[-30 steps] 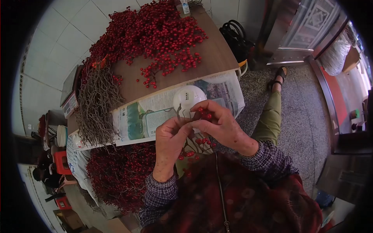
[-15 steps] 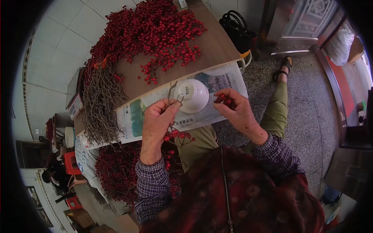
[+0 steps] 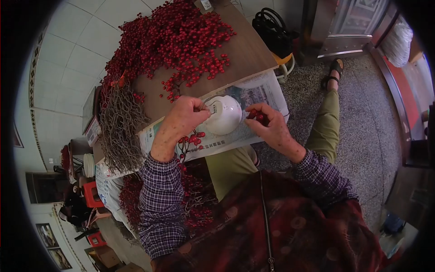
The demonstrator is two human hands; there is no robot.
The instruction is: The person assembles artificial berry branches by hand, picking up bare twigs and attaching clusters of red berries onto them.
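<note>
Stems (image 3: 121, 129) in a grey-brown bundle are seen over the edge of the desk (image 3: 247, 56), at nine o'clock from the upturned white bowl (image 3: 225, 117); red berries are heaped (image 3: 167, 43) at eleven. By the bowl's nine o'clock side, the left hand (image 3: 176, 123) is pinched narrow on what looks like a twig, a berry sprig (image 3: 195, 139) hanging beneath — whether the two are joined cannot be told. The bowl is set on newspaper (image 3: 267, 93). Toward three o'clock, a few loose-looking berries (image 3: 257, 116) are held in the right hand (image 3: 277, 132). Small pieces are apparently being sorted or arranged by hand — light fingertip control is called for, with fruit left uncrushed.
</note>
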